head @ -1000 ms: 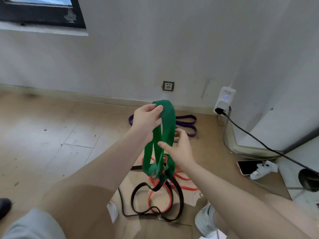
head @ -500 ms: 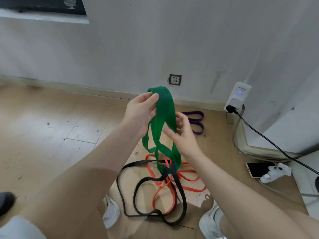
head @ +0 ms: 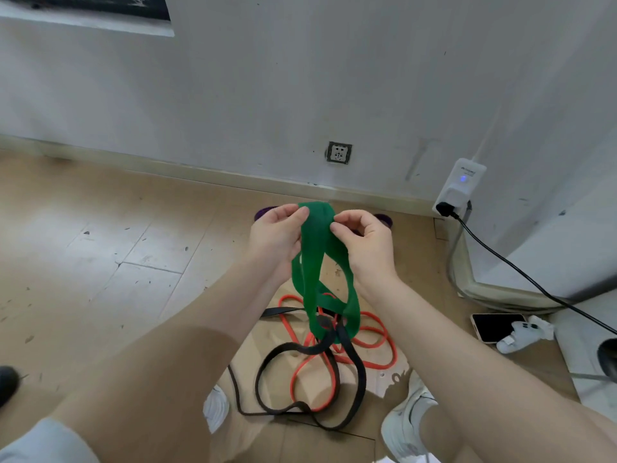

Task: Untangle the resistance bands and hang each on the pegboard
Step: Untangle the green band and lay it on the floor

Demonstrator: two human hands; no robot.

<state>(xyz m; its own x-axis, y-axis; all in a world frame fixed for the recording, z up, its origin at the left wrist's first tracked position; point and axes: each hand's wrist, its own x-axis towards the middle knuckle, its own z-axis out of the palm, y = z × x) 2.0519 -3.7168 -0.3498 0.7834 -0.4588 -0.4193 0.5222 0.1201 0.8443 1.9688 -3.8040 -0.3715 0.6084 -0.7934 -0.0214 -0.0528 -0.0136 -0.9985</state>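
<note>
The green band point(head: 315, 262), a broad flat matte loop, hangs with its long axis near vertical, its folded top pinched between the left hand point(head: 275, 240) and right hand point(head: 365, 243), both gripping it with thumb and curled fingers. Below the hands its lower end is knotted into a flat black band point(head: 350, 355) and a thin orange band point(head: 367, 349) coiled on the wooden floor point(head: 100, 262). Beyond the hands, a purple band point(head: 384, 219) peeks out near the wall.

The purple band point(head: 384, 219) on the far floor shows only two ends, its middle hidden behind both hands and the green band point(head: 314, 262). The black cable point(head: 521, 272) runs off the right edge. Where the green band meets the black band point(head: 347, 342), their crossing is too tangled to trace.
</note>
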